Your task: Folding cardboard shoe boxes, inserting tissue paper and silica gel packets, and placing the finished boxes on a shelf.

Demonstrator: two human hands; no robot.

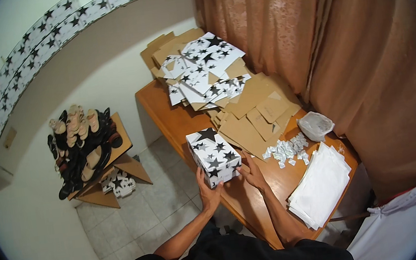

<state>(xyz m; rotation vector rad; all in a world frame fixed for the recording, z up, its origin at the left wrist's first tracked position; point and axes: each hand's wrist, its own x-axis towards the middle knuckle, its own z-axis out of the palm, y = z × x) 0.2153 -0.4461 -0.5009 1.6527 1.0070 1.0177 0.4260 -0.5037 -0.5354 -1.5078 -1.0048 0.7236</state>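
Note:
Between my two hands is a closed white cardboard box [215, 155] printed with black and grey stars. It sits at the left edge of the wooden table [164, 112]. My left hand [209, 191] grips the box's near left corner, its fingers along the side. On the other side, my right hand [250, 170] presses against the near right corner. Part of each hand's fingers is hidden by the box. Right of the box lie a heap of small white packets [286, 150] and a stack of white paper sheets [319, 185].
Flat brown cardboard pieces [249, 130] and star-printed flattened boxes [205, 68] pile up at the table's far end. A clear plastic bag [315, 126] stands by the brown curtain [360, 59]. Shoes [85, 145] crowd a small stand at left. Star-printed boxes [36, 60] line a high shelf.

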